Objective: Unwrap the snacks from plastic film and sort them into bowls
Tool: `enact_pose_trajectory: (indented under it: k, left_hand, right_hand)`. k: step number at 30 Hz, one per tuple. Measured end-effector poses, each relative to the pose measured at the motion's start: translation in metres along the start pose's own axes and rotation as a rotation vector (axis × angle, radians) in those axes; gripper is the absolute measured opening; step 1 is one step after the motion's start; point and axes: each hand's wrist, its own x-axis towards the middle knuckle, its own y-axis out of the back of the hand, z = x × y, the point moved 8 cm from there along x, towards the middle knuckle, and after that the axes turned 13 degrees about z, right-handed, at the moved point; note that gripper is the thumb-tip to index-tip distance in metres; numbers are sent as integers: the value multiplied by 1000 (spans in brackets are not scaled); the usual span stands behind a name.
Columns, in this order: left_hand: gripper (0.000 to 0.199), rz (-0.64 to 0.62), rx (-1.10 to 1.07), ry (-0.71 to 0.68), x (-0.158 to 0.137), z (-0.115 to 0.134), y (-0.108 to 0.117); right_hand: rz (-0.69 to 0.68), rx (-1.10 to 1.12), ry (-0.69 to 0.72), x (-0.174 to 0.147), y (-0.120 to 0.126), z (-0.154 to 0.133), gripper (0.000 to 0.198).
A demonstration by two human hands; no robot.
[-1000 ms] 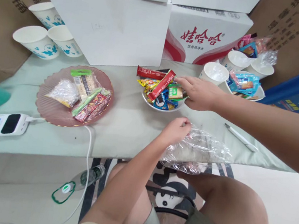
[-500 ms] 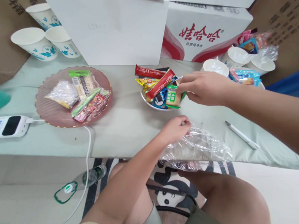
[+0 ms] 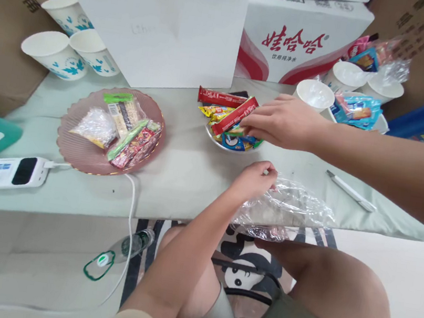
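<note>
My right hand (image 3: 271, 119) is over the right side of a white bowl (image 3: 220, 143) of wrapped snacks. Its fingers are bent down onto a green biscuit packet (image 3: 237, 130), which they mostly cover. A red wrapped bar (image 3: 235, 116) lies slantwise beside the fingertips, with yellow packets (image 3: 215, 113) and a blue packet (image 3: 234, 142) around it. My left hand (image 3: 257, 179) rests near the table's front edge, fingers curled and closed on a clear plastic bag (image 3: 292, 205). The bag spreads to the right and hangs over the edge.
A pink scalloped plate (image 3: 73, 151) with several packets lies left. White boxes (image 3: 147, 32) stand behind. Paper cups (image 3: 55, 50) stand back left; other cups (image 3: 315, 96) and snacks stand back right. A white pen (image 3: 350, 191) and a power bank (image 3: 2, 174) with a cable lie on the table.
My right hand has moved left over the bowl and now covers most of the green biscuit packet. My left hand stays at the plastic bag. The view has shifted slightly.
</note>
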Motion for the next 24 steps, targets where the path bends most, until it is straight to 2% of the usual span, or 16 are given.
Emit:
enact_pose_trajectory:
  k: [3,4,6,9,13,16,21,24]
  left_hand:
    - [14,-6,0,-1,-2,2,1]
    - [14,-7,3,-4,-2,2,1]
    - [14,-7,-2,-10,-2,2,1]
    - [13,-5,-47,0,1,0,-1]
    - [12,-9,-50,28,2,-3,-1]
    - [12,5,-50,26,1,-2,4]
    - [13,11,-51,45,2,-2,10]
    - [13,1,-36,41,3,-3,8]
  right_hand:
    - [45,17,-170,6,6,6,43]
    - [5,4,-236,8,4,7,43]
    - [-164,-41,-318,12,-5,5,41]
    - [-368,-103,-310,23,-17,-8,35]
    - [-408,-140,-366,34,-18,-15,22]
    - [-343,-104,-384,30,-11,-12,21]
    - [39,-46,-496,20,18,33,27]
    - [15,-3,-444,37,4,46,43]
